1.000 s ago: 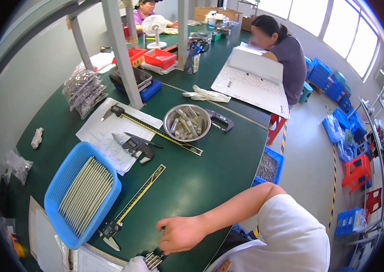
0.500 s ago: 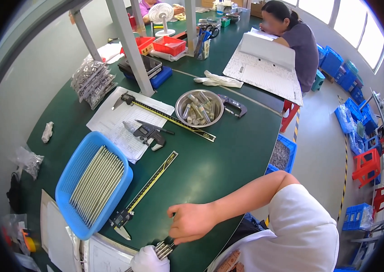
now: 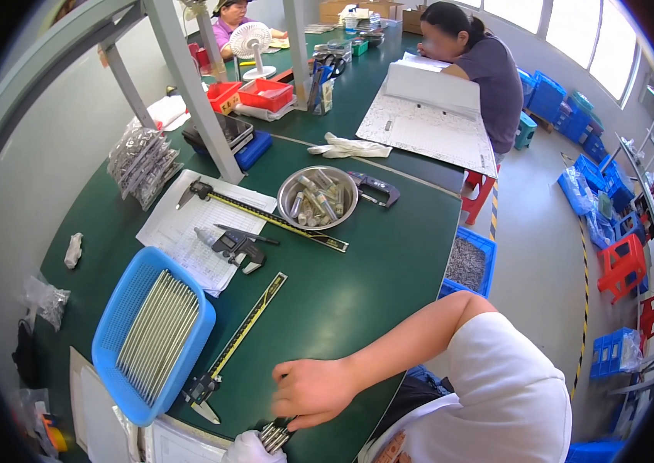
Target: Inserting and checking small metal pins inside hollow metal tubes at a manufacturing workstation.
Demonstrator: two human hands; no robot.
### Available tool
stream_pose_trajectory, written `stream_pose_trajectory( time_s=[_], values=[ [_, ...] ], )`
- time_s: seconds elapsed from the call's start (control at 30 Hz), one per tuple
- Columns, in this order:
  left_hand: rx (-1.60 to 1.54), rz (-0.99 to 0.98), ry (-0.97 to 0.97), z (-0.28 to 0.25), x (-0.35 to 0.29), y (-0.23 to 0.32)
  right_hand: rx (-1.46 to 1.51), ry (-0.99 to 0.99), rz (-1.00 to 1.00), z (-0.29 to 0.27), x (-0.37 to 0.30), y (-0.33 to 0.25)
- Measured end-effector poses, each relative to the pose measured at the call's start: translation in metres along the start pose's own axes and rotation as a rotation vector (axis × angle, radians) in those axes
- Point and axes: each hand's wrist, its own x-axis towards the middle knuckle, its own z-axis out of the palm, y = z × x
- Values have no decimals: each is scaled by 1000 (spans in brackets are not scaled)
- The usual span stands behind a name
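Note:
My left hand (image 3: 254, 449), in a white glove at the lower edge, is closed around a bundle of slim metal rods (image 3: 274, 437), their ends facing up. My bare right hand (image 3: 313, 392) hangs over those ends with bent fingers. Its thumb and forefinger come down beside the rods, slightly blurred, and what lies between them is hidden. Left of the hands, a digital caliper (image 3: 243, 328) lies on the green table (image 3: 358, 285). Beyond it stands a blue plastic basket (image 3: 209, 320) with a row of similar metal rods (image 3: 159, 336) inside.
Paper sheets (image 3: 163, 220) carry a second caliper (image 3: 265, 216) and a digital micrometer (image 3: 236, 248). Nearby are a steel bowl (image 3: 284, 208) of small tubes, another micrometer (image 3: 377, 189) and a white glove (image 3: 350, 147). A co-worker (image 3: 489, 81) sits beyond an open binder (image 3: 427, 127); another person sits at the back.
The whole view has shifted, so the table things sit a little further left and lower. My right hand stays over the rod ends, its fingers moving slightly; my left hand keeps its hold.

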Motion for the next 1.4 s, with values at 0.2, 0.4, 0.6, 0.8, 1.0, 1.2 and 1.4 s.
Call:
stream_pose_trajectory(
  time_s=[0.2, 0.4, 0.6, 0.8, 1.0, 1.2, 1.4],
  values=[
    [-118, 53, 38, 33, -16, -17, -86, 343, -306, 11, 46, -29],
    [-121, 4, -60, 23, 7, -4, -406, 109, -536, 59, 114, -88],
    [-197, 11, 3, 21, 14, -7, 65, 86, -338, 18, 27, -102],
    [-114, -48, 54, 8, -1, 0, -21, 252, 24, 24, -9, -105],
    [-308, 13, 362, 47, -5, -18, 1101, 138, 166, 18, 46, -92],
    [-137, -29, 42, 9, 12, 1, 1923, 224, 395, -25, 68, -39],
    [-128, -89, -81, -2, 9, 7, 536, 150, 396, -57, 26, -7]
  ],
)
